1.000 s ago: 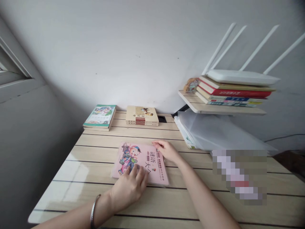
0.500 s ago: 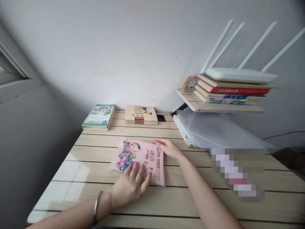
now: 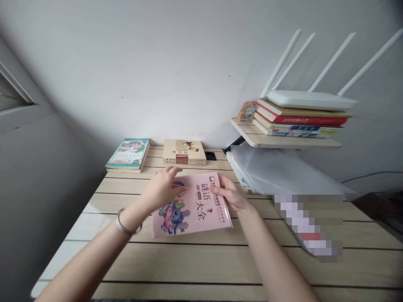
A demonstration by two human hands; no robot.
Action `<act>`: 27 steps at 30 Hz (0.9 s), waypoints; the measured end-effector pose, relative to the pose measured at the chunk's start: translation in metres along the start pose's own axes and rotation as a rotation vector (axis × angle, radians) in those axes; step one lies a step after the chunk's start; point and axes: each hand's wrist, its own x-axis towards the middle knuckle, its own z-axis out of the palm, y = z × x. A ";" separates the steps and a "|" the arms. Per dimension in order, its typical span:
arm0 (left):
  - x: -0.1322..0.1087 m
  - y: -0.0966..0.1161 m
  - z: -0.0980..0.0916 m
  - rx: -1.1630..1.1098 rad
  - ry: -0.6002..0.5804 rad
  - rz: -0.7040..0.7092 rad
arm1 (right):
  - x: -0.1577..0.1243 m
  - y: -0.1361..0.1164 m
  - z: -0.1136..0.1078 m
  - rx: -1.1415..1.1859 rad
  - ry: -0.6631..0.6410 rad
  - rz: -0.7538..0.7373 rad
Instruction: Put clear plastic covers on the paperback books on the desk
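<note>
A pink book with cartoon figures and dark Chinese characters on its cover is tilted a little above the desk, in a clear plastic sleeve. My right hand grips its upper right edge, thumb on the cover and fingers behind. At the upper left of the book is my left hand, a metal bangle on its wrist. Its fingers are apart, with the thumb over the cover; whether it touches the book is unclear.
Green-edged books lie at the back left of the slatted desk, beige books at the back middle. A raised shelf at right bears stacked books and a white router. Plastic folders lie beneath.
The pink book has been lifted off the desk and turned slightly. My left hand has moved from its lower part up to the upper left; my right hand now grips the right edge.
</note>
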 end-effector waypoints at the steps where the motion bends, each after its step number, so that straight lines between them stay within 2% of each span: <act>1: 0.009 -0.004 -0.003 -0.098 -0.104 -0.056 | -0.002 -0.003 0.000 0.011 -0.008 -0.004; 4: 0.021 -0.009 0.000 -0.326 -0.338 -0.167 | -0.006 -0.007 -0.001 0.029 0.000 0.040; 6: 0.018 -0.010 0.007 -0.478 -0.362 -0.224 | -0.003 -0.006 -0.005 0.058 0.049 0.049; 9: 0.005 -0.014 0.015 -0.824 -0.246 -0.327 | 0.007 0.000 -0.013 0.170 0.195 0.015; 12: -0.009 -0.022 0.018 -1.157 -0.036 -0.462 | 0.017 0.007 -0.011 0.229 0.401 -0.080; 14: -0.017 -0.028 0.021 -1.299 0.106 -0.556 | 0.019 0.013 -0.004 0.171 0.528 -0.165; 16: -0.024 -0.032 0.025 -1.366 0.229 -0.618 | 0.017 0.018 0.008 0.051 0.579 -0.231; 18: -0.028 -0.034 0.030 -1.381 0.316 -0.632 | 0.012 0.021 0.020 -0.084 0.524 -0.269; 21: -0.033 -0.034 0.036 -1.353 0.395 -0.599 | 0.006 0.022 0.034 -0.218 0.372 -0.279; 23: -0.036 -0.034 0.038 -1.336 0.411 -0.572 | 0.005 0.023 0.039 -0.248 0.336 -0.271; 27: -0.040 -0.034 0.039 -1.347 0.369 -0.519 | 0.008 0.029 0.042 -0.300 0.306 -0.243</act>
